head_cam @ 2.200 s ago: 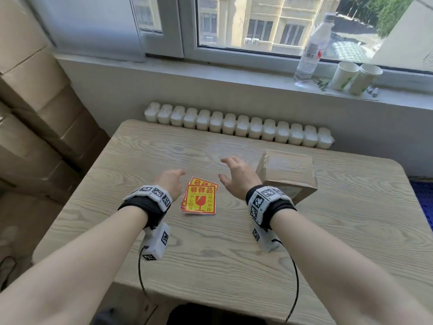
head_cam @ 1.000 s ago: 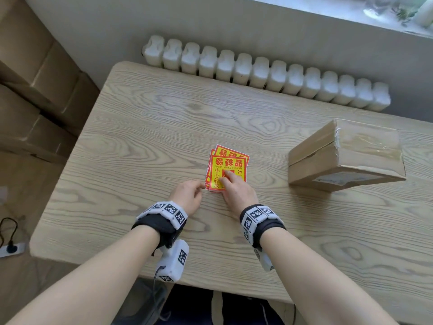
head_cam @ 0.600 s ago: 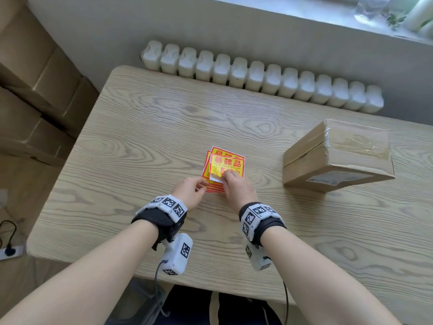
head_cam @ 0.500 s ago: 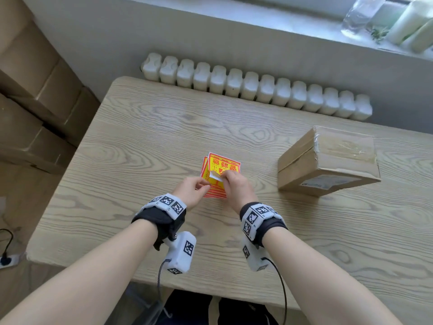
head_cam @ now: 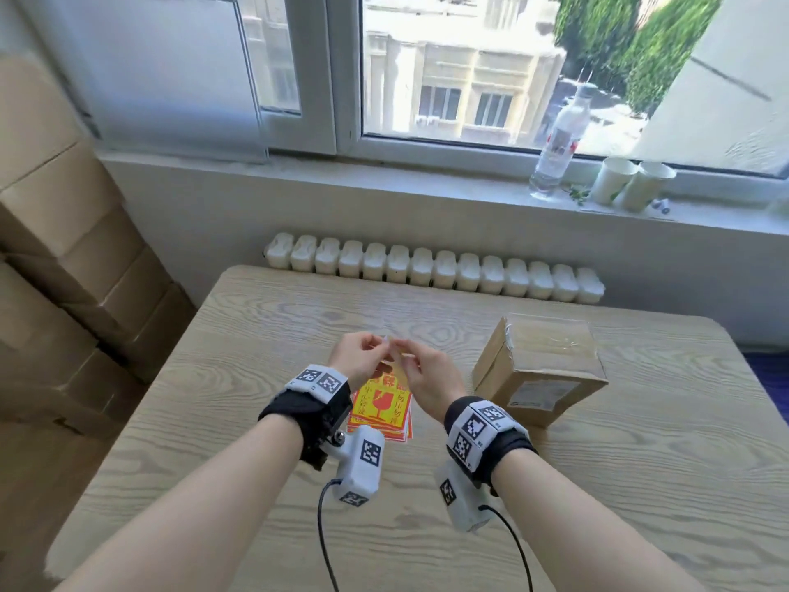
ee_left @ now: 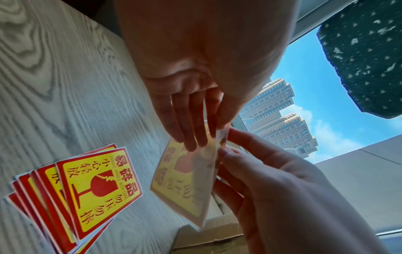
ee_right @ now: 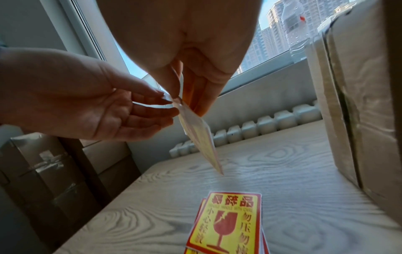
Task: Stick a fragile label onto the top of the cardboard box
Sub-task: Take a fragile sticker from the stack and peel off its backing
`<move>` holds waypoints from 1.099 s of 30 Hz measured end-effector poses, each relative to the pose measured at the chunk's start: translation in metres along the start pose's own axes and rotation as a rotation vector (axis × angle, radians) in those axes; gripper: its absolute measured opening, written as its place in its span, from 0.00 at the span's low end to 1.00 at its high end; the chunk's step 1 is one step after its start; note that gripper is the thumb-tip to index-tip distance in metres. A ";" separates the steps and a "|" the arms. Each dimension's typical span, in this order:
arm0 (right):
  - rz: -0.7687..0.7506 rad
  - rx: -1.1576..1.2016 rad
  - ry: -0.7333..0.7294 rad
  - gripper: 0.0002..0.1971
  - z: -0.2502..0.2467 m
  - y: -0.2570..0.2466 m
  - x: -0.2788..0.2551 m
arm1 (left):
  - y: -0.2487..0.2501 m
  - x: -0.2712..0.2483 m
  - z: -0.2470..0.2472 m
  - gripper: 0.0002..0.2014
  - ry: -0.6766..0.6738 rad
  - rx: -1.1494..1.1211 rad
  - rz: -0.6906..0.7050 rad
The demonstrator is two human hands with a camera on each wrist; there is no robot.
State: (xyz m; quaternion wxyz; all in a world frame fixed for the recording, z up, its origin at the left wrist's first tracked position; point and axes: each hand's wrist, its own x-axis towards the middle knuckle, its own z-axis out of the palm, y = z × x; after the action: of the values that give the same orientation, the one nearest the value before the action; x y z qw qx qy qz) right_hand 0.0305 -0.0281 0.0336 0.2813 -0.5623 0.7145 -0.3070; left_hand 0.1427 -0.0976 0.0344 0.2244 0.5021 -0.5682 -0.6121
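Head view: fragile label [head_cam: 395,369] pinched at top corner by left hand [head_cam: 356,363] and right hand [head_cam: 431,378], hanging over tabletop [head_cam: 640,484]. Cardboard box [head_cam: 550,352] at 3 o'clock, nearer to right hand, top free.

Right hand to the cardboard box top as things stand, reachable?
Probably yes: the cardboard box sits just right of the right hand, its top bare, nothing between. But both hands pinch the label.

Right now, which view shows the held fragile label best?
Left wrist: the label shows its printed face, pinched by both hands. Right wrist sees it nearly edge-on. In the head view the hands mostly hide it.
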 end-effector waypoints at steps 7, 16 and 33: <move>0.018 0.166 0.031 0.14 -0.016 -0.009 -0.001 | 0.025 -0.010 -0.002 0.12 -0.008 0.235 0.078; 0.141 0.370 0.106 0.08 -0.015 -0.004 0.011 | 0.043 -0.023 -0.009 0.10 -0.002 0.736 0.281; 0.370 0.780 0.178 0.09 -0.001 0.017 0.002 | 0.000 -0.007 -0.038 0.12 0.189 0.370 0.077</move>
State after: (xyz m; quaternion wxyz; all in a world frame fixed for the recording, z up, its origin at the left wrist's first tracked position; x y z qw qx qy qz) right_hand 0.0186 -0.0274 0.0215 0.4603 -0.2479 0.6552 -0.5454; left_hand 0.1786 -0.1091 0.0423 0.2038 0.5678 -0.6661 -0.4387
